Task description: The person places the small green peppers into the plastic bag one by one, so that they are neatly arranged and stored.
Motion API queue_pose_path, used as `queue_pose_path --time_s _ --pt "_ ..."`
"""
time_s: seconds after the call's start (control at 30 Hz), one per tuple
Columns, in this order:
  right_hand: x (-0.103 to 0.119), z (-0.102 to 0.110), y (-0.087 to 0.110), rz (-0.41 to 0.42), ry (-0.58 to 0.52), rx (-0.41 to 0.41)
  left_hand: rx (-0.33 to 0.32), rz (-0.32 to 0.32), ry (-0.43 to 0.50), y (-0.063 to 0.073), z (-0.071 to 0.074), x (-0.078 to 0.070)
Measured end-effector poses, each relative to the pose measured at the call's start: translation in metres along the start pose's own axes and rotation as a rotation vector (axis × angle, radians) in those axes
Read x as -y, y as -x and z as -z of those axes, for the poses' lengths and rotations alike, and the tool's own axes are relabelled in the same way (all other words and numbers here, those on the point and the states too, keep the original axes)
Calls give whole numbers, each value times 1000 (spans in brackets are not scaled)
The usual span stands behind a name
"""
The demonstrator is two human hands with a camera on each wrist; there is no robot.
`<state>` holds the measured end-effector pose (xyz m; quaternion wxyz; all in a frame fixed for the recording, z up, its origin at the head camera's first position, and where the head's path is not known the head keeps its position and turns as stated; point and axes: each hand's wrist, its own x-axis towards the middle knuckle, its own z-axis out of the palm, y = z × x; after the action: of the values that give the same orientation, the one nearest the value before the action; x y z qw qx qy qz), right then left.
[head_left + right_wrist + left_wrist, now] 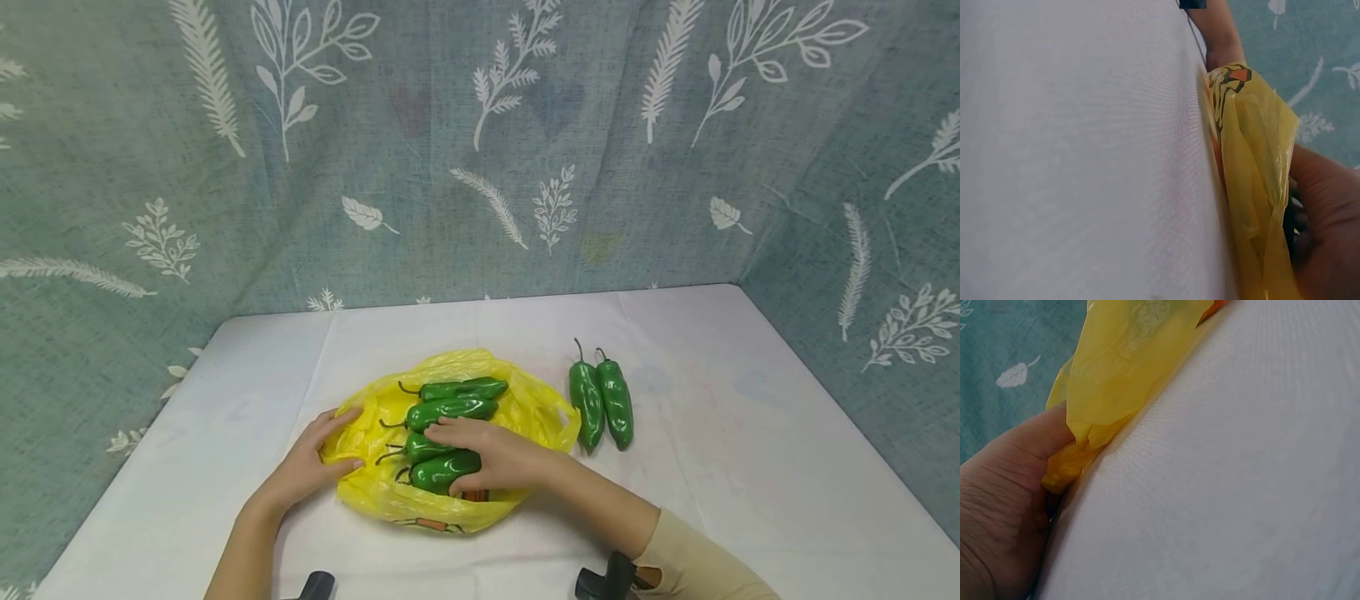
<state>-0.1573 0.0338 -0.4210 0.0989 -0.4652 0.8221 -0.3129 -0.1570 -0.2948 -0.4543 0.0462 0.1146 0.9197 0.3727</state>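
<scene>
A yellow plastic bag (360, 492) lies spread open on the table, with several glossy green chili peppers (453, 408) side by side in it, stems to the left. My left hand (318, 458) holds the bag's left edge; the left wrist view shows the thumb against the crumpled plastic (1129, 375). Over the right ends of the two nearest peppers, my right hand (498, 454) grips them, thumb on the near side and fingers on the far side. In the right wrist view the bag's side (1254, 162) hides most of what the right hand holds.
Two more green chili peppers (587, 404) lie together on the white-covered table (750, 467), just right of the bag, stems pointing away. A leaf-patterned cloth (480, 192) stands behind the table and along its sides.
</scene>
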Motion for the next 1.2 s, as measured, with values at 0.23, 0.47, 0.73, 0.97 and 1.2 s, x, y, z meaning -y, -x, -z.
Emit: queue_pose_path --time_s 0.23,0.47,0.73,0.97,1.2 --pt "1 3 6 -8 -69 -45 5 11 14 0 -1 1" --pt "1 9 14 -69 -93 -87 3 9 16 0 -2 2" --pt "-5 19 22 7 -58 -197 -6 -3 4 0 -1 4" --pt "-11 23 30 12 -59 -267 -1 13 -2 0 -1 4" --pt "-12 30 40 -15 -83 -324 0 16 -8 1 0 3"
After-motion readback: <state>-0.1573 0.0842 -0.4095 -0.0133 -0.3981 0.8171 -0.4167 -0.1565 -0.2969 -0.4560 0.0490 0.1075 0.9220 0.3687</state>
